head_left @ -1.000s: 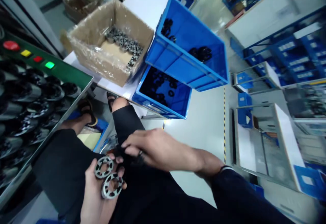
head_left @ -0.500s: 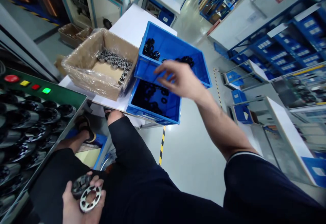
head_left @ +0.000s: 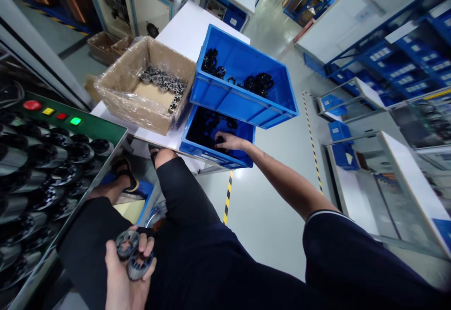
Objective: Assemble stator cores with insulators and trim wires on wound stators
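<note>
Near my lap, my left hand is wrapped round two ring-shaped metal parts, which sit side by side against the fingers. My right hand reaches down into the lower blue bin, its fingers curled on a dark part among many black pieces. Overlapping the back of that bin is the upper blue bin, with clusters of black parts inside. To their left stands a plastic-lined cardboard box holding rows of metal rings.
At the left, a green machine panel with coloured buttons borders a tray of large metal cylinders. The bins and box rest on a white table. White-topped racks stand at the right.
My right hand has moved down from above the upper bin into the lower one, its fingers now curled. My left hand has turned the two rings, whose faces show differently.
</note>
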The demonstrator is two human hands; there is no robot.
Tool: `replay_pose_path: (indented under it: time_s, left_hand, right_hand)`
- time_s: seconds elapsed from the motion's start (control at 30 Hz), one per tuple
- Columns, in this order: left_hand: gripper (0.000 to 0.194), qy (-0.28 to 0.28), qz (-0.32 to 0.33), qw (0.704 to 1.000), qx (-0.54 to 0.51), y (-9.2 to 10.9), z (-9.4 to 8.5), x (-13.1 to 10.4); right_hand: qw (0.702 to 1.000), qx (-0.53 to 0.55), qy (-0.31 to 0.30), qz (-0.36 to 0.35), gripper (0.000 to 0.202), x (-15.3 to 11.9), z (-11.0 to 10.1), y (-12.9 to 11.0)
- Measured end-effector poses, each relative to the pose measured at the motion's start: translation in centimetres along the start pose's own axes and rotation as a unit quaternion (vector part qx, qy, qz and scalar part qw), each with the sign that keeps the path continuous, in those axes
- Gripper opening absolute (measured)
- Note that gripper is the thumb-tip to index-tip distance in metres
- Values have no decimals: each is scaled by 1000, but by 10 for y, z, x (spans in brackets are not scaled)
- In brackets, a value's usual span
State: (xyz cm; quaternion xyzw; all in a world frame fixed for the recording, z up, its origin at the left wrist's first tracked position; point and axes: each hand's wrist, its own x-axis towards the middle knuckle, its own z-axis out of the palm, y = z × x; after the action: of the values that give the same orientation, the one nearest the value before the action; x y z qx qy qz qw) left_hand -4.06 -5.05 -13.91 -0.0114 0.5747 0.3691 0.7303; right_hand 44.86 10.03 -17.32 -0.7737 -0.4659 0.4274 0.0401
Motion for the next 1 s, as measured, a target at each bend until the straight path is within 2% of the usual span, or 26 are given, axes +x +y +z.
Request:
replay_pose_path:
  time_s: [0.13,0.3,0.4,0.47,0.57,0.63,0.7,0.73,0.8,0.9,1.0]
  left_hand:
    - [46,-15,12,1000,6,-6,-6,7]
    - [48,-10,38,999,23,-10,-16,10]
    - [55,-29,70,996,41,-11,-14,4]
    - [58,-66,100,990,68,-13,-6,-3]
    - [54,-153,174,967,101,-14,14,-17]
    - [55,-210,221,948,96,-13,31,-24]
    - [59,-238,241,938,71,-12,44,-29]
    - [58,-231,252,938,58,-12,49,-30]
    - [53,-182,299,936,48,-10,51,-33]
    - [52,-122,350,926,68,-8,44,-38]
    - [59,-134,340,925,100,-6,34,-43]
  right_hand:
    - [997,68,38,-24,39,-1,-2,2]
    - [988,131,48,-63,28,-22,-4,-4]
    - [976,158,104,-105,34,-44,-5,-16]
    - [964,171,151,-134,36,-66,2,-32]
    - [941,179,183,-223,33,-110,35,-68]
    - [900,191,169,-354,23,-142,69,-99]
    - [848,219,138,-464,19,-174,104,-128]
    - [828,231,126,-496,20,-187,119,-140]
    - [807,246,108,-526,22,-209,144,-156]
    - [805,261,54,-531,28,-226,163,-161]
    - [808,269,22,-523,47,-230,169,-154]
